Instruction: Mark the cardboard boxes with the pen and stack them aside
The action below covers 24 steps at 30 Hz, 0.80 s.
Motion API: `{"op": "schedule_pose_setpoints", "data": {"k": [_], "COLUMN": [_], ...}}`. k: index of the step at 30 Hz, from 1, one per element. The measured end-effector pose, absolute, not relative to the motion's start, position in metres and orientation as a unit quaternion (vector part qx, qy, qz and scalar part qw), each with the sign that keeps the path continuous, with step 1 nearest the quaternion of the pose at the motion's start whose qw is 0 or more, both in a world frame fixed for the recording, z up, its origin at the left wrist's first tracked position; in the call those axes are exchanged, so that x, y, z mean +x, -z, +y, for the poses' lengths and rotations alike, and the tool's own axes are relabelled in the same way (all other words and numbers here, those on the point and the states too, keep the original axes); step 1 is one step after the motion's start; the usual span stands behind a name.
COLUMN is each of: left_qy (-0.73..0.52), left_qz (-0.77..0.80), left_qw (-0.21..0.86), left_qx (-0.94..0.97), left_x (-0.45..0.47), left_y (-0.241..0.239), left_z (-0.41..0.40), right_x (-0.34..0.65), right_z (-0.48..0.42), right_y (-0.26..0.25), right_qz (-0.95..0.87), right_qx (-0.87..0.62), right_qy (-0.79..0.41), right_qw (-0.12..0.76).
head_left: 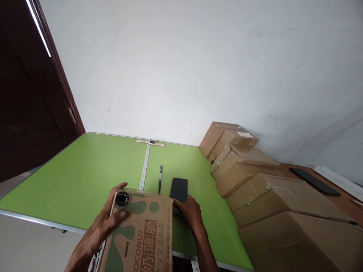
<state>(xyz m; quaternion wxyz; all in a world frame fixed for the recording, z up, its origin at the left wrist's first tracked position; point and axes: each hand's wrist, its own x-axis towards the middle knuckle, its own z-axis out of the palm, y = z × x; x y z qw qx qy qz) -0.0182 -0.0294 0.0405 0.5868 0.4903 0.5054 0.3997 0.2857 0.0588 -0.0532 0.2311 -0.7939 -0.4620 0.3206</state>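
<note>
Cardboard box (137, 234) is at the near edge of the table (93, 170), clasped by my left hand (104, 221), likely for steadiness, though I cannot tell whether my right hand (191, 211) grips box or phone (179, 188).

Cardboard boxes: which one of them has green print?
The box held by the left hand; the plain boxes along the right show no green print.

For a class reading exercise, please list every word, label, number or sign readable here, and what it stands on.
"COCONUT": printed carton in the left hand.
"薄脆": same carton, on brown squares.
"奶": same carton, cut by the picture's edge.
"ッツミルク": same carton, beginning cut off.
Too small to read: the carton's fine print; the white label on a far box.
</note>
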Motion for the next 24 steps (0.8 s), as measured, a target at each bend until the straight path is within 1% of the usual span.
{"op": "schedule_pose_setpoints", "data": {"k": [4, 7, 11, 13, 15, 18, 21, 24], "left_qy": [-0.394, -0.398, -0.401, -0.407, -0.417, -0.421, -0.421, -0.433], "left_qz": [0.509, 0.51, 0.509, 0.502, 0.49, 0.477, 0.45, 0.424], "left_qw": [0.587, 0.581, 0.571, 0.566, 0.567, 0.582, 0.592, 0.592], "left_qx": [0.491, 0.494, 0.505, 0.511, 0.514, 0.507, 0.519, 0.531], "left_x": [-0.017, -0.017, -0.015, -0.014, -0.014, -0.015, -0.017, -0.016], "left_y": [-0.043, -0.045, -0.045, -0.044, -0.042, -0.035, -0.027, -0.024], "left_z": [-0.029, -0.03, -0.03, -0.03, -0.029, -0.029, -0.029, -0.029], "right_x": [0.297, 0.3, 0.3, 0.298, 0.293, 0.284, 0.274, 0.264], "right_z": [0.048, 0.026, -0.001, -0.01, -0.016, -0.029, -0.045, -0.06], "right_y": [0.06, 0.054, 0.018, -0.011, -0.04, -0.069, -0.079, -0.078], "right_qz": [-0.434, -0.403, -0.257, -0.185, -0.178, -0.197, -0.199, -0.193], "right_qx": [-0.714, -0.643, -0.479, -0.402, -0.381, -0.386, -0.389, -0.346], "right_qy": [-0.426, -0.5, -0.64, -0.676, -0.676, -0.672, -0.69, -0.739], "right_qw": [0.346, 0.416, 0.543, 0.59, 0.605, 0.6, 0.577, 0.545]}}
